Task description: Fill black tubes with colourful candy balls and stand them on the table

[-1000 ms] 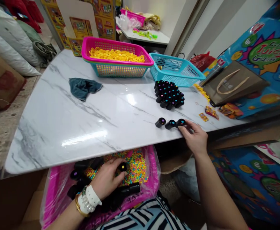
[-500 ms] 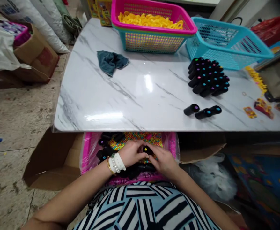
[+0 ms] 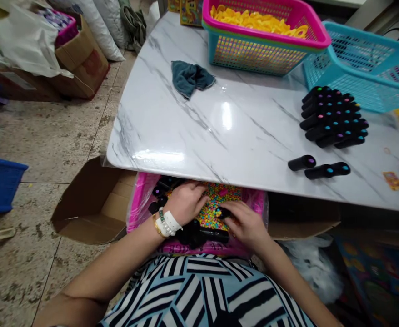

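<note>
In my right hand [image 3: 247, 222] is a black cylinder [image 3: 224, 213], pinched by the fingers and tilted over the small multicoloured beads [image 3: 215, 200]. Some beads show at its near end. My left hand [image 3: 186, 203] is over the left part of the beads, fingers bent and a little apart, with nothing visible in them. A pink basket [image 3: 138, 195] lined with clear plastic holds the beads. More black cylinders [image 3: 216, 235] lie in it, along the near side and at the left, partly under my left hand.
Above the basket juts the marbled table [image 3: 158, 127]. On it stand grouped black tubes with coloured dots [image 3: 336, 118], several loose tubes [image 3: 301, 162], a dark cloth [image 3: 191, 78], a basket of yellow pieces [image 3: 267, 54] and a blue basket [image 3: 366, 86]. A cardboard box [image 3: 87, 213] sits below left.
My hands have moved apart; the black cylinder with the yellow dot was upright between them. The right now tilts a cylinder over the beads, the left has shifted away. The view has swung left.
</note>
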{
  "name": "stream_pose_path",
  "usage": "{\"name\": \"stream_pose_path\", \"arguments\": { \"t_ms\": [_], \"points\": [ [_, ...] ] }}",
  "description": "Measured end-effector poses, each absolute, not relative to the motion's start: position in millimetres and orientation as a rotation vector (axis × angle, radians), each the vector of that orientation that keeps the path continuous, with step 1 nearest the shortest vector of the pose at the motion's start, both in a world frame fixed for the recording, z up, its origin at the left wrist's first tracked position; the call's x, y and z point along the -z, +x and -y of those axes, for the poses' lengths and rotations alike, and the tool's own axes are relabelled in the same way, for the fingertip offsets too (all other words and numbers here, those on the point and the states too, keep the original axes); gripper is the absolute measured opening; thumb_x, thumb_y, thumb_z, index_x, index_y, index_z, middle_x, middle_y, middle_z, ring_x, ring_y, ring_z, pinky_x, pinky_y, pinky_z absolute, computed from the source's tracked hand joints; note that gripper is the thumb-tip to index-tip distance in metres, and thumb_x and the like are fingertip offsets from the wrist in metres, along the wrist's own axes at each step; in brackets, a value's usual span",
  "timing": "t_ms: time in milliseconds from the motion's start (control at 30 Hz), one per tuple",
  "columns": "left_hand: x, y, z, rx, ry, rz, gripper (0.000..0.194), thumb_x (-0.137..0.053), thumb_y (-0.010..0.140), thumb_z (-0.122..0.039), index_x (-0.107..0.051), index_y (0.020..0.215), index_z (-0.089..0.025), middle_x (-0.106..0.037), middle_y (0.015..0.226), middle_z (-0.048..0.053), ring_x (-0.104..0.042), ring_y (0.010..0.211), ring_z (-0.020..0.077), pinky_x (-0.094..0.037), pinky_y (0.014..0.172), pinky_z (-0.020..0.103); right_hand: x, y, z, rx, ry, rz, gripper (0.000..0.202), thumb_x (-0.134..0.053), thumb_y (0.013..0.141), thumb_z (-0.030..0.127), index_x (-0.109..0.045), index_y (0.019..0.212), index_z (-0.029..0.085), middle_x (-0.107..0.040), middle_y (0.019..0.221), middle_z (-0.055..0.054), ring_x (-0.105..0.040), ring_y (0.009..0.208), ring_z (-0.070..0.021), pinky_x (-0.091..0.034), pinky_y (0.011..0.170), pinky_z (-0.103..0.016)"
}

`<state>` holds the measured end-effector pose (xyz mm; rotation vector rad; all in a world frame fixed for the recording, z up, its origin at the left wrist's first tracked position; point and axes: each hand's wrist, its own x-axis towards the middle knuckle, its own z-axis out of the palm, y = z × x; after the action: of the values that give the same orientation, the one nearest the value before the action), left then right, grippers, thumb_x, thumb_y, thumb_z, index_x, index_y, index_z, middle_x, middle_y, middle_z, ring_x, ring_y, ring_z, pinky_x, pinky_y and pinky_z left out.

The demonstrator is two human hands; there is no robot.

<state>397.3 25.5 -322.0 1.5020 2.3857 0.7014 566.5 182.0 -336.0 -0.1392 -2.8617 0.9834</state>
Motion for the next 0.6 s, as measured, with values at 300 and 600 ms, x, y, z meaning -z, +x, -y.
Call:
{"name": "stream_pose_path", "arguments": {
  "t_ms": [300,600],
  "points": [
    [302,387,6,-0.149,1.377,-2.937,0.041,-0.055,0.088,-0.039,-0.061,0.120,-0.014,-0.061,0.105,0.019,-0.057,0.092,0.0340,-0.049,0.077,0.044,308,591,-205,-1.131,-0.440,2.590,0.029,-0.064,0.082,0.016,-0.064,0.110,0.023,-0.068,0.104,-0.005,-0.064,0.098,-0.0175,-0.053,0.089,-0.032],
    [320,373,3,0.112,1.375,-2.892,0.047,-0.047,0.089,-0.050,-0.061,0.108,-0.009,-0.065,0.084,0.016,-0.062,0.081,0.0352,-0.046,0.069,0.041,292,592,-231,-0.594,-0.827,2.076,0.030,-0.074,0.076,0.027,-0.065,0.104,0.020,-0.066,0.096,-0.006,-0.063,0.086,-0.0201,-0.053,0.080,-0.037]
  ]
}}
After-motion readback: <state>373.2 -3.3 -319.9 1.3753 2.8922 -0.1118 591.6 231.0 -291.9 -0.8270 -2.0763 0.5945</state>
